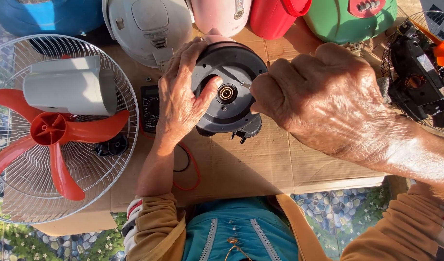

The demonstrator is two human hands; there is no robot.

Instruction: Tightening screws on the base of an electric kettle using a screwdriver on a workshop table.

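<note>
A pink appliance with a round black base (230,92) lies tipped on the cardboard sheet (260,164), its underside facing me, a metal ring connector at the centre. My left hand (181,94) grips the base's left rim, thumb resting near the centre. My right hand (323,99) is closed around a thin metal tool, likely a screwdriver, whose tip (244,84) touches the base just right of the connector. The tool's handle is hidden inside my fist.
A dismantled fan lies left: wire guard (94,169), red blades (55,133), grey motor housing (69,89). A black multimeter (150,107) with red and black leads sits under my left wrist. Several cookers and kettles line the back; another fan part (417,79) at right.
</note>
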